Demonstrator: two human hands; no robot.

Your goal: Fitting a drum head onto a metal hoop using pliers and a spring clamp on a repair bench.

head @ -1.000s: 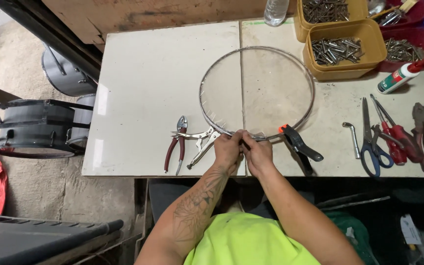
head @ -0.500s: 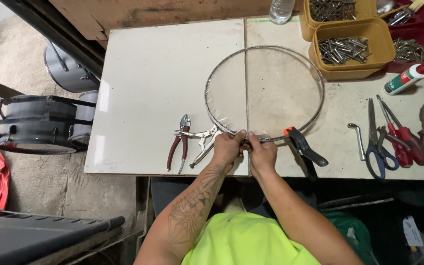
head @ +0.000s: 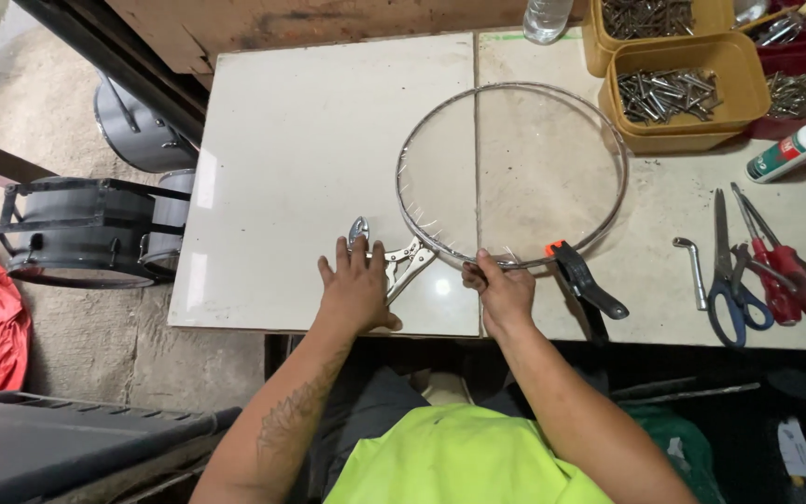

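Observation:
A round metal hoop [head: 619,149] with clear mesh stretched over it lies flat on the pale table [head: 310,140]. My right hand [head: 504,294] is closed on the hoop's near rim. Silver locking pliers [head: 409,264] are clamped to the rim just left of it. A black spring clamp with an orange tip [head: 582,280] grips the rim to the right. My left hand [head: 356,287] lies flat with fingers spread over a pair of pliers, whose metal jaws [head: 358,229] stick out beyond the fingertips.
Yellow bins of screws [head: 683,93] stand at the back right, with a clear bottle [head: 547,19] beside them. Blue-handled scissors [head: 728,280], red-handled tools [head: 785,271], a hex key [head: 692,266] and a glue tube [head: 790,154] lie right. A black drum [head: 67,229] sits left, off the table.
My left hand has let go of the hoop's rim and moved left onto the pliers. My right hand stays on the rim.

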